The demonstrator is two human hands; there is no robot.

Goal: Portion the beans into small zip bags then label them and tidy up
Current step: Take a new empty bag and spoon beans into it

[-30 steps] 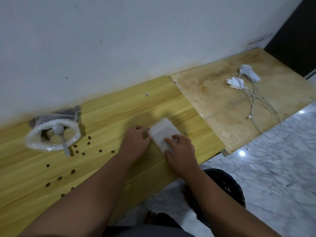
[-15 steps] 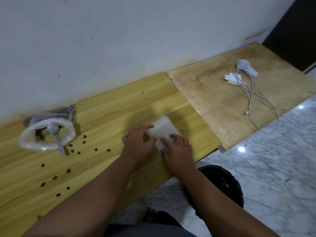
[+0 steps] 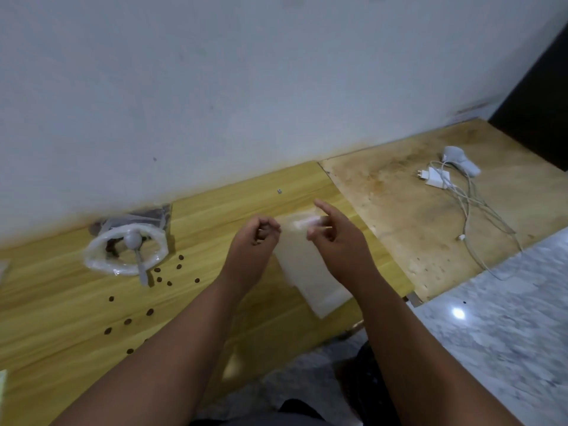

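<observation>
Our left hand (image 3: pixel 255 241) and right hand (image 3: pixel 335 244) pinch the blurred mouth of a zip bag (image 3: pixel 302 265) at centre frame, right forefinger straight. We judge we're opening it. Next comes filling it with beans (image 3: pixel 159 279), which lie loose at centre left.

We record that the left grip (image 3: pixel 256 241) and right grip (image 3: pixel 338 244), pressed flat on the stack of bags (image 3: pixel 310 278) half a second ago, have come up off it. Both now pinch the top edge of one zip bag (image 3: pixel 295 232), raised between them above the surface, though blur softens the detail. The right index finger has straightened, pointing toward the wall. The stack lies uncovered.
</observation>
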